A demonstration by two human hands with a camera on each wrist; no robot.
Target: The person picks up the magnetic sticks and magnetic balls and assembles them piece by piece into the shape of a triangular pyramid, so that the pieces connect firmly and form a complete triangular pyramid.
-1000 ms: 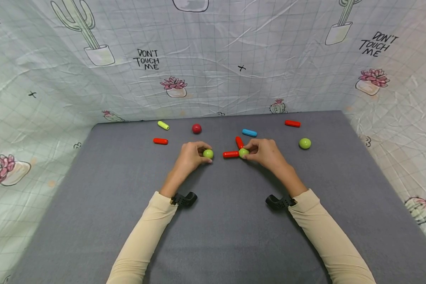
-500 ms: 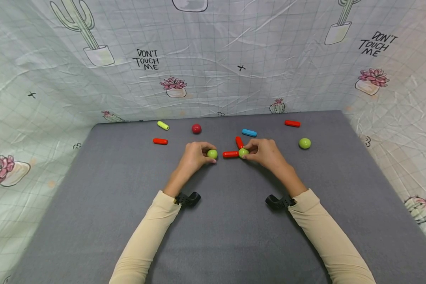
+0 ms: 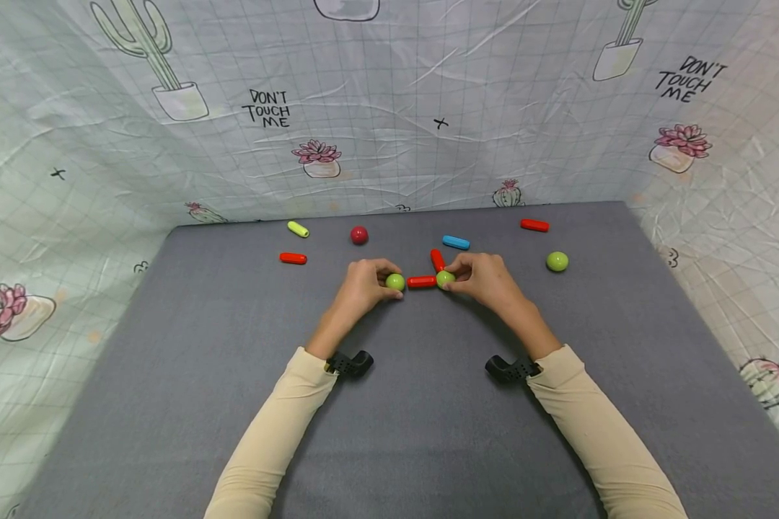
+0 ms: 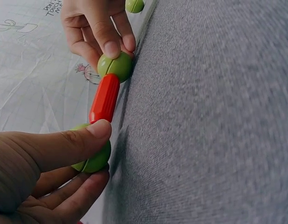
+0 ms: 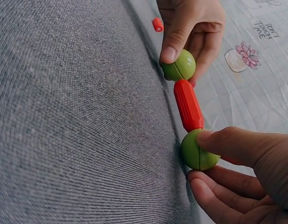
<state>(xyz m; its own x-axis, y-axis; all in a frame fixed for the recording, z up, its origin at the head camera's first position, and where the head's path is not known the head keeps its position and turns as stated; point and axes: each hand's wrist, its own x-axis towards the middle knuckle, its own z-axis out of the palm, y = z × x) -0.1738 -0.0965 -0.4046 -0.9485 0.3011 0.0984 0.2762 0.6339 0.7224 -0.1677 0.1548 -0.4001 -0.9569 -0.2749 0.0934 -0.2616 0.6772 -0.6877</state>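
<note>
My left hand (image 3: 366, 282) pinches a green ball (image 3: 395, 282) between thumb and fingers, right at the left end of a red ridged rod (image 3: 421, 282). At that rod's other end sits a second green ball (image 3: 445, 280), which my right hand (image 3: 487, 280) pinches. Another red rod (image 3: 437, 259) runs from this second ball toward the back of the table. Both wrist views show the red rod (image 4: 105, 98) lined up between the two balls. In the right wrist view the left-hand ball (image 5: 180, 66) meets the rod's far end.
On the grey table (image 3: 402, 418) lie a blue rod (image 3: 456, 242), a red ball (image 3: 359, 235), a yellow-green rod (image 3: 298, 229) and a red rod (image 3: 293, 258). Farther right are another red rod (image 3: 535, 225) and a green ball (image 3: 557, 261). A printed cloth (image 3: 389, 108) hangs behind.
My left hand has slid right with its green ball, closing the gap to the red rod's left end. The right hand and its ball have stayed in place.
</note>
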